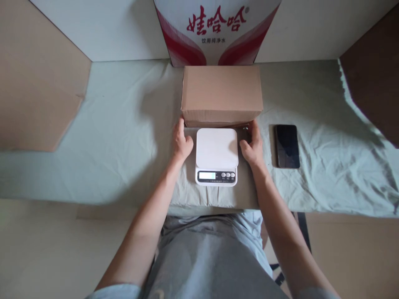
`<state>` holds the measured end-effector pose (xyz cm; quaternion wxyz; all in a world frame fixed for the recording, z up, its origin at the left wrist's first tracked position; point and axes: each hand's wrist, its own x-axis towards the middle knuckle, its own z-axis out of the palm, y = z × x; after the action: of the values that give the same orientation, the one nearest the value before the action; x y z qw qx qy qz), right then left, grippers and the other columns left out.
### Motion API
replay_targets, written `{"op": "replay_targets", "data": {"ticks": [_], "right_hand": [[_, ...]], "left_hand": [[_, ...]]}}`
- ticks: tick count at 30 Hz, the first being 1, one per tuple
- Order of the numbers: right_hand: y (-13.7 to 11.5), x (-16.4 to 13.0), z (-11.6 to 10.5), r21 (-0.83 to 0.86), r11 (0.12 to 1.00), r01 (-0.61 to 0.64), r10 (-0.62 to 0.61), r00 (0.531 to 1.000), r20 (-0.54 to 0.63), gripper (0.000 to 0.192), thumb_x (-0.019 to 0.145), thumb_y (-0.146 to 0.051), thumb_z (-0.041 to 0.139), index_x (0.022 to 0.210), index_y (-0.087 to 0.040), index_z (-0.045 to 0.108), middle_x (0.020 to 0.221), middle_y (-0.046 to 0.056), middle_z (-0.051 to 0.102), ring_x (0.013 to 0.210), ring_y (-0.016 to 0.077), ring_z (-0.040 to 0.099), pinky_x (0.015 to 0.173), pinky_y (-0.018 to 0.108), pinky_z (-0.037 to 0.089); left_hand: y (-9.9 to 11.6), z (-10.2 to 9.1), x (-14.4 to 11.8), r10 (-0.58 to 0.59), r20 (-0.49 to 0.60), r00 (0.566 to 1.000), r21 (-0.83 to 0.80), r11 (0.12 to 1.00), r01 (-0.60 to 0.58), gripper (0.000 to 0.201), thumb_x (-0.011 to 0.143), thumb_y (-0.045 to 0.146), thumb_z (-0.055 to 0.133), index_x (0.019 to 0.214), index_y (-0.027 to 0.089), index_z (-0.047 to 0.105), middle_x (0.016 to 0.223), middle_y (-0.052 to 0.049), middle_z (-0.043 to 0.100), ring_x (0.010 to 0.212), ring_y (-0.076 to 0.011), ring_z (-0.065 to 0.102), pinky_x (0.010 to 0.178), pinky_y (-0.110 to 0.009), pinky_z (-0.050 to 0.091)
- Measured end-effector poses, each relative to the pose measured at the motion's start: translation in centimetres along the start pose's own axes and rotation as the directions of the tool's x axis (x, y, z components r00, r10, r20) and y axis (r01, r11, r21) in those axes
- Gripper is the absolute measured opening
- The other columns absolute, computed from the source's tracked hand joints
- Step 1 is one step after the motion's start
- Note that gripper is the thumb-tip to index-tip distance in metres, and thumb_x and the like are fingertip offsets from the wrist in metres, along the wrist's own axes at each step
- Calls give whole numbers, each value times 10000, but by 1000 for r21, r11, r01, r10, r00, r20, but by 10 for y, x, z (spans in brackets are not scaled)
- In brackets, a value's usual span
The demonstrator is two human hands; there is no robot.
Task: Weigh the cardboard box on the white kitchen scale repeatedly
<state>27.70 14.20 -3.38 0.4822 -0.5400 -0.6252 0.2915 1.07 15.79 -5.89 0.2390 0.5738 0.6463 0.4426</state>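
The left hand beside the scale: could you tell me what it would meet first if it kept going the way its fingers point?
The left hand points away from the person; its fingers already reach the cardboard box at its near lower corner.

Open cloth either side of the white kitchen scale [217, 154]

Plain brown cardboard box [221, 94] blocks just behind it; black phone [287, 145] lies right; left stays free.

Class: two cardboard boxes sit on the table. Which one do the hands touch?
The plain brown box, just behind the white scale. The left hand and right hand touch its lower corners; the red-printed box stands farther back, untouched.
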Motion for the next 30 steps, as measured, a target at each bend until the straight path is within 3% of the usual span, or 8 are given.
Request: {"op": "replay_targets", "data": {"ticks": [4, 7, 10, 13, 16, 20, 23, 30], "right_hand": [[2, 16, 1, 127, 991, -42, 39, 999, 25, 767, 676, -267, 576, 1414, -275, 369, 1493, 60, 473, 1355, 275, 486, 1119, 498, 412], [-8, 25, -9, 144, 989, -18, 22, 1000, -22, 762, 711, -395, 598, 1427, -332, 343, 1506, 48, 445, 1364, 309, 470, 1072, 557, 428], [-29, 13, -24, 157, 984, 83, -77, 996, -45, 813, 707, -559, 627, 1438, -353, 335, 1497, 44, 445, 1370, 338, 452, 1091, 596, 388], [-51, -24, -34, 187, 979, 85, -79, 996, -38, 816, 717, -605, 634, 1439, -347, 353, 1481, 53, 464, 1358, 328, 466, 1121, 588, 366], [-61, -67, -33, 206, 978, 19, -10, 999, -43, 754, 752, -526, 652, 1431, -348, 377, 1481, 51, 464, 1384, 310, 439, 1140, 561, 362], [-56, -105, -27, 239, 970, -38, 51, 997, -50, 703, 770, -474, 651, 1414, -321, 416, 1469, 67, 475, 1370, 307, 454, 1142, 558, 362], [-54, -115, -25, 212, 977, -35, 56, 994, -94, 695, 774, -472, 638, 1413, -318, 414, 1463, 66, 474, 1365, 302, 452, 1141, 561, 363], [-48, -129, -22, 143, 989, -27, 46, 990, -133, 630, 796, -440, 611, 1386, -310, 437, 1391, 76, 513, 1336, 293, 468, 1147, 555, 365]], "left_hand": [[6, 3, 17, -25, 13, 1000, -83, 996, 26, 784, 666, -9, 491, 1422, 165, 377, 1413, -109, 551, 1356, -215, 483, 1201, -404, 314], [29, -6, 22, 43, -5, 999, -143, 989, -44, 798, 672, 0, 493, 1427, 228, 373, 1433, -57, 534, 1375, -190, 461, 1208, -367, 297], [58, -29, 3, 116, -20, 993, -156, 981, -118, 832, 668, -6, 495, 1441, 267, 355, 1472, -29, 491, 1409, -190, 416, 1213, -349, 281], [76, -52, -37, 124, -65, 990, -163, 978, -133, 830, 669, -7, 488, 1436, 285, 367, 1467, -24, 485, 1388, -199, 439, 1210, -357, 285], [76, -65, -80, 60, -93, 994, -148, 986, -74, 815, 657, -19, 469, 1415, 273, 406, 1393, -46, 536, 1351, -209, 478, 1197, -375, 307], [71, -65, -118, -59, -68, 996, -128, 990, 50, 779, 670, -21, 454, 1397, 258, 427, 1352, -70, 553, 1309, -211, 513, 1178, -390, 334], [72, -64, -132, -101, -42, 994, -110, 989, 96, 731, 691, -14, 448, 1376, 241, 452, 1317, -81, 586, 1290, -218, 531, 1165, -403, 355], [64, -68, -143, -89, -48, 995, -92, 992, 84, 738, 715, -19, 445, 1405, 244, 425, 1434, -73, 534, 1357, -210, 488, 1200, -388, 317]]}}
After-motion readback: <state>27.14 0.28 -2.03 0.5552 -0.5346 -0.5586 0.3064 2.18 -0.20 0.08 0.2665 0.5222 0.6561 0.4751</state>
